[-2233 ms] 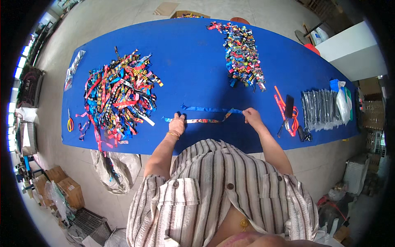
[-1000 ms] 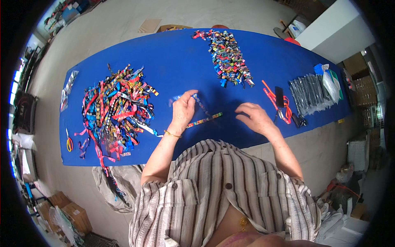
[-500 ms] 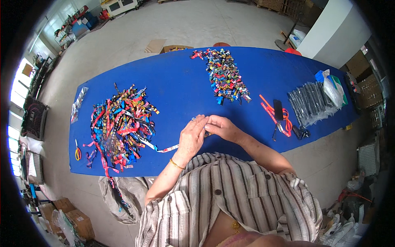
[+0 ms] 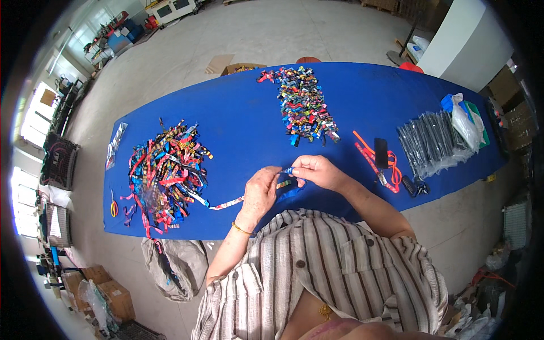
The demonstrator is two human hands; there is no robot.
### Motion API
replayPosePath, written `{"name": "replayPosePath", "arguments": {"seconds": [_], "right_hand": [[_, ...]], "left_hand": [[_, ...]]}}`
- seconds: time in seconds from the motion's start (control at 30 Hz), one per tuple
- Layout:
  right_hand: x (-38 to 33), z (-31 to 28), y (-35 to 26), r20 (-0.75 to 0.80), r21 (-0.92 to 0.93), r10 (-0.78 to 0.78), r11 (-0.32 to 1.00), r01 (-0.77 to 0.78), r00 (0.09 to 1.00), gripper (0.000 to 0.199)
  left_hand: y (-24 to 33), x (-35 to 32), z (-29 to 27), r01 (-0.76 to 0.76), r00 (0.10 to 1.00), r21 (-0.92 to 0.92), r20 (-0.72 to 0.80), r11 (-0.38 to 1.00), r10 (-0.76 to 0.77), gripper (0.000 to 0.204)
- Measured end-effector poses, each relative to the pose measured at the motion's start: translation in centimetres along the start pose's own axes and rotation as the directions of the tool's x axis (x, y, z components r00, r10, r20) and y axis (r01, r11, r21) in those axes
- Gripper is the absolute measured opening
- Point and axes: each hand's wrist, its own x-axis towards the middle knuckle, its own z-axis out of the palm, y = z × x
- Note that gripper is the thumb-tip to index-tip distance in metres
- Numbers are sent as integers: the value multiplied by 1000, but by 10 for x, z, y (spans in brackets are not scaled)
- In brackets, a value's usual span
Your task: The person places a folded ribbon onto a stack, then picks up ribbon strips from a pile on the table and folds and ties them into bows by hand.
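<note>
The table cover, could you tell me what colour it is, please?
Plain bright blue, in the head view: table cover.

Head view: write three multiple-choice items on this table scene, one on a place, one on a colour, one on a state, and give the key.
1. Where does the loose heap of tangled ribbons lie?
A. at the person's left on the table
B. at the person's right by the plastic bags
C. on the floor

2. What colour is the table cover?
A. green
B. blue
C. white

3. What are the two hands doing?
A. resting flat and apart
B. both raised off the table with nothing in them
C. close together with a ribbon strip between the fingers

Key: 1 A, the heap sits left of the left hand. 2 B, the bare cover shows blue all over. 3 C, the left hand and the right hand meet at the strip, whose tail trails leftward.
</note>
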Motion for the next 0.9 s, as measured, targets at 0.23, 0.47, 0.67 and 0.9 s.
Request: {"name": "replayPosePath", "arguments": {"seconds": [0.23,0.47,0.67,0.9], "right_hand": [[-20,-27,-6,126,247,64,964,-94,990,20],[-18,-27,-16,326,414,75,885,-214,942,25],[-11,-22,-36,302,316,-36,947,-64,953,45],[5,-14,-34,299,319,-26,945,-74,954,48]], "left_hand": [[22,10,12,13,991,151,-132,989,8,13],[24,11,21,360,926,-322,11,876,-377,12],[24,24,13,396,895,-741,179,542,-409,15],[14,26,-3,453,872,-805,311,383,-378,9]]}}
